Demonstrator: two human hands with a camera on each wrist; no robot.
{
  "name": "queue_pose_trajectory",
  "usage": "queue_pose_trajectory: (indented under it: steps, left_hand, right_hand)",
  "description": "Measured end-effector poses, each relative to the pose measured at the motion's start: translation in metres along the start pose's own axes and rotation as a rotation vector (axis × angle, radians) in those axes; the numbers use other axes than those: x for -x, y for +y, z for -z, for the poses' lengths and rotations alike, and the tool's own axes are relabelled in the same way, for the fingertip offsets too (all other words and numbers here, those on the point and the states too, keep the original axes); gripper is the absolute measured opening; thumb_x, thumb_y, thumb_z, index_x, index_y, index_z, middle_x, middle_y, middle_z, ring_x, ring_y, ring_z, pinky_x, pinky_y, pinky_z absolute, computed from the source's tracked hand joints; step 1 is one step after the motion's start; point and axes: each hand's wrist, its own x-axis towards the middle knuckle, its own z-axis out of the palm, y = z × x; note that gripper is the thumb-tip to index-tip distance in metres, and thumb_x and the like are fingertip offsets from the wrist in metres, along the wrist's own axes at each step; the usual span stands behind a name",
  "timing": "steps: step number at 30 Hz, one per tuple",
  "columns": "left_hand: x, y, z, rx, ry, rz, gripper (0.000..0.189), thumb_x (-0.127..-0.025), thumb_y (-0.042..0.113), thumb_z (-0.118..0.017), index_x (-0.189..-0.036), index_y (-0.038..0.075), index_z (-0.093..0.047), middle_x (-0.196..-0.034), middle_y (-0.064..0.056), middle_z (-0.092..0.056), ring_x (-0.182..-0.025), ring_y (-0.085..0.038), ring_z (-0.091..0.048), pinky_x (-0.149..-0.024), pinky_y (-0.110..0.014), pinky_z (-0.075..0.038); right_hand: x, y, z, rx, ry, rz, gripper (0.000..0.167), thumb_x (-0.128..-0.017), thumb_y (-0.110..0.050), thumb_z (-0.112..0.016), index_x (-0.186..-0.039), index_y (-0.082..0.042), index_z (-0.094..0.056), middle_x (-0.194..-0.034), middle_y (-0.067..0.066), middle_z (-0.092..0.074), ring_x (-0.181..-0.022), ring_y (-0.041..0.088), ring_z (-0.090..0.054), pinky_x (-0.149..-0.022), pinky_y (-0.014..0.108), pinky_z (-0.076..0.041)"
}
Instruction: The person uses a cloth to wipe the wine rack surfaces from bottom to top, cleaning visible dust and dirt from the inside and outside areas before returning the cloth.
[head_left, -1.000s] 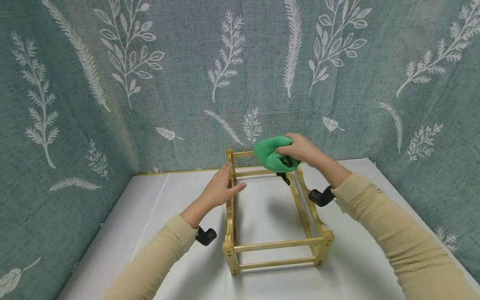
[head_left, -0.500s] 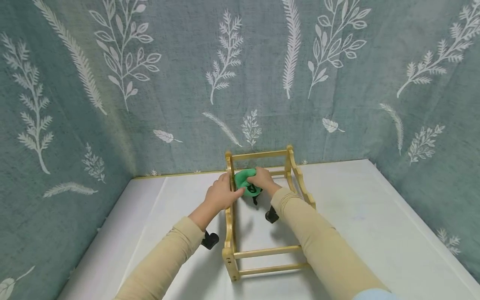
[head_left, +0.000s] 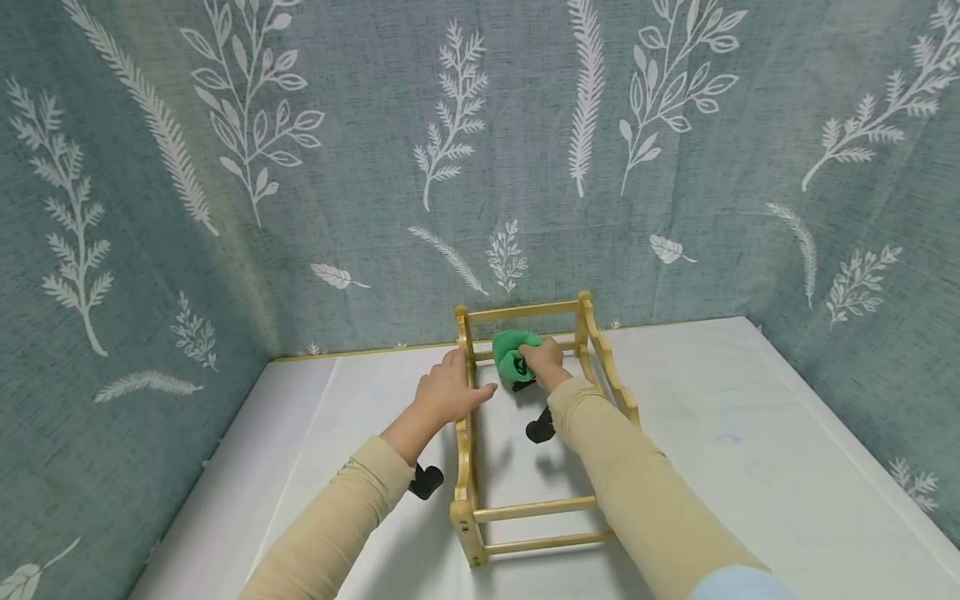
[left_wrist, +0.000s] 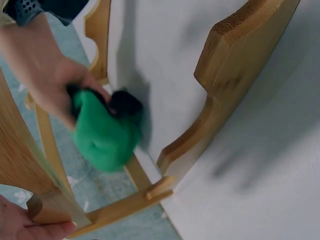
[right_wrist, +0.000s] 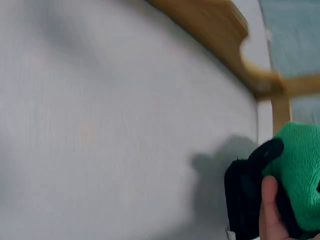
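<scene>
Leafy fabric (head_left: pixel 345 125), scalloped wooden rack (head_left: pixel 535 508), right grip (head_left: pixel 543 360) holding seemingly plush bundle (head_left: pixel 507 355)

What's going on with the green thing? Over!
Right hand gripping green soft thing. Left hand touching wooden frame, left side. Possible snag: frame's far bars, close by.

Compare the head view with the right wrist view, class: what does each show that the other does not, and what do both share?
Only head: the left hand, the sleeves, the backdrop's leaf prints and the rack's near rungs.
Only right wrist: the fuzzy texture of the green item and a white speck by its black part.
Both: the right hand holding that item, part of the rack, and the white surface.
</scene>
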Motion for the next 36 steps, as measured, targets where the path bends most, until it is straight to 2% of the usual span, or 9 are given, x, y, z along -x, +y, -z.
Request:
queue_pose_trajectory:
  steps: [9,12,17,21,24,26,31,34,36]
  left_hand:
    - [-0.001,-0.002,-0.001,0.045,-0.013,-0.006,0.086,-0.085,0.054,-0.053,-0.143,-0.001,-0.021,-0.145,-0.019,-0.03,-0.125,-0.04,-0.038,-0.096,-0.051,-0.037]
    - [-0.002,-0.002,-0.001,0.066,-0.015,-0.008,0.087,-0.085,0.053,-0.053,-0.144,-0.002,-0.021,-0.145,-0.02,-0.029,-0.125,-0.04,-0.038,-0.096,-0.051,-0.037]
    - [-0.003,-0.002,-0.001,0.071,0.001,-0.026,0.083,-0.084,0.051,-0.055,-0.141,-0.003,-0.026,-0.141,-0.02,-0.034,-0.119,-0.039,-0.044,-0.09,-0.05,-0.042]
    - [-0.002,-0.002,-0.004,0.088,0.024,-0.05,0.077,-0.084,0.048,-0.057,-0.137,-0.001,-0.031,-0.133,-0.019,-0.042,-0.11,-0.037,-0.05,-0.082,-0.048,-0.045]
    - [0.0,-0.002,-0.003,0.1,0.021,-0.042,0.08,-0.084,0.047,-0.057,-0.14,-0.001,-0.027,-0.136,-0.019,-0.039,-0.114,-0.037,-0.048,-0.086,-0.049,-0.044]
    - [0.0,-0.001,-0.002,0.094,0.014,-0.031,0.083,-0.085,0.048,-0.057,-0.142,-0.002,-0.024,-0.14,-0.02,-0.035,-0.118,-0.039,-0.045,-0.089,-0.05,-0.042]
    - [0.0,0.001,-0.002,0.068,-0.005,-0.01,0.086,-0.084,0.051,-0.056,-0.142,-0.002,-0.023,-0.143,-0.019,-0.031,-0.121,-0.04,-0.042,-0.092,-0.05,-0.04]
    - [-0.001,0.001,-0.003,0.068,-0.019,-0.003,0.087,-0.084,0.052,-0.056,-0.144,-0.002,-0.021,-0.145,-0.019,-0.029,-0.124,-0.04,-0.039,-0.095,-0.05,-0.038]
    - [-0.002,0.0,-0.002,0.069,-0.026,0.004,0.088,-0.084,0.052,-0.056,-0.144,-0.001,-0.02,-0.146,-0.019,-0.027,-0.126,-0.039,-0.037,-0.096,-0.051,-0.037]
  right_hand:
    - [0.007,0.004,0.033,-0.045,0.261,-0.077,0.044,-0.093,-0.02,-0.047,-0.131,0.001,-0.042,-0.122,0.021,-0.05,-0.094,0.027,-0.046,-0.079,0.038,-0.04]
    - [0.009,-0.003,0.023,-0.059,0.227,-0.049,0.052,-0.092,-0.024,-0.048,-0.136,0.001,-0.037,-0.126,0.022,-0.047,-0.103,0.03,-0.046,-0.082,0.04,-0.041]
    - [0.001,-0.004,-0.015,-0.079,0.048,0.023,0.059,-0.088,-0.027,-0.056,-0.137,-0.001,-0.035,-0.128,0.022,-0.043,-0.112,0.034,-0.045,-0.085,0.044,-0.044]
    - [-0.071,0.046,-0.067,-0.113,-0.028,0.018,0.063,-0.08,-0.039,-0.068,-0.126,-0.005,-0.044,-0.117,0.018,-0.049,-0.102,0.031,-0.051,-0.077,0.04,-0.049]
    - [-0.111,0.071,-0.088,-0.123,0.014,-0.001,0.064,-0.077,-0.043,-0.07,-0.122,-0.005,-0.045,-0.111,0.017,-0.049,-0.094,0.031,-0.052,-0.068,0.038,-0.049]
    - [-0.094,0.06,-0.077,-0.154,0.032,-0.024,0.061,-0.081,-0.035,-0.066,-0.128,-0.005,-0.041,-0.118,0.018,-0.046,-0.102,0.032,-0.05,-0.075,0.042,-0.048]
    - [-0.015,0.012,-0.018,-0.236,0.095,-0.108,0.064,-0.089,-0.018,-0.055,-0.142,-0.002,-0.023,-0.136,0.023,-0.032,-0.12,0.034,-0.038,-0.09,0.045,-0.041]
    - [-0.017,0.018,0.007,-0.271,0.17,-0.111,0.063,-0.091,-0.018,-0.052,-0.144,-0.005,-0.021,-0.139,0.02,-0.034,-0.119,0.03,-0.04,-0.089,0.042,-0.041]
    - [-0.049,0.04,0.013,-0.324,0.293,-0.077,0.059,-0.088,-0.022,-0.057,-0.138,-0.004,-0.033,-0.129,0.016,-0.045,-0.101,0.022,-0.049,-0.076,0.034,-0.044]
